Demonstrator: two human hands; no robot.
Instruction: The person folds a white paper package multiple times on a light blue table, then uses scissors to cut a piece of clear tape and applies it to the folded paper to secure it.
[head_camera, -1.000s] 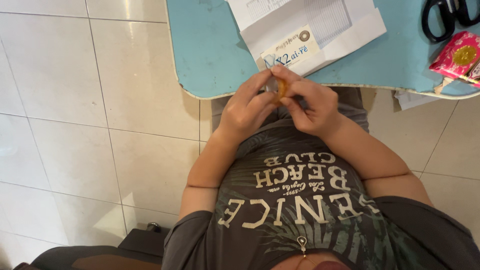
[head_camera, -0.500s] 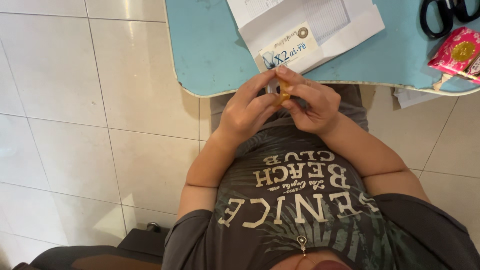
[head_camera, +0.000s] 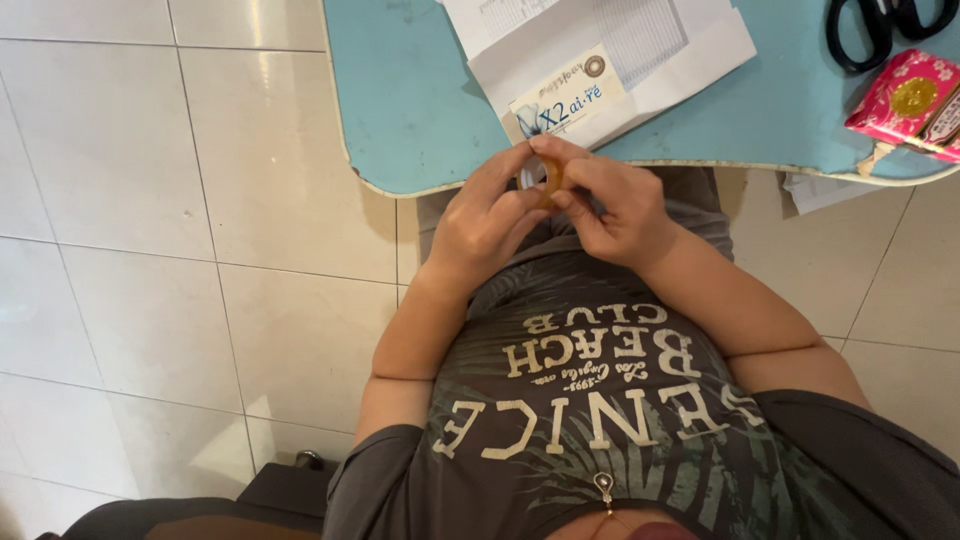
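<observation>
Small ring (head_camera: 553, 178): translucent amber-orange. Table (head_camera: 420, 100): light blue top, pale worn rim. Papers (head_camera: 600, 50): white with fine grey ruled grid. Label card (head_camera: 565, 95): cream, blue lettering. Scissors (head_camera: 880, 30): black handles. Box (head_camera: 905, 100): pink floral print, gold round seal. T-shirt (head_camera: 600, 400): dark grey, faded palm-leaf pattern, off-white lettering. Floor tiles (head_camera: 150, 200): glossy off-white, grey grout.
</observation>
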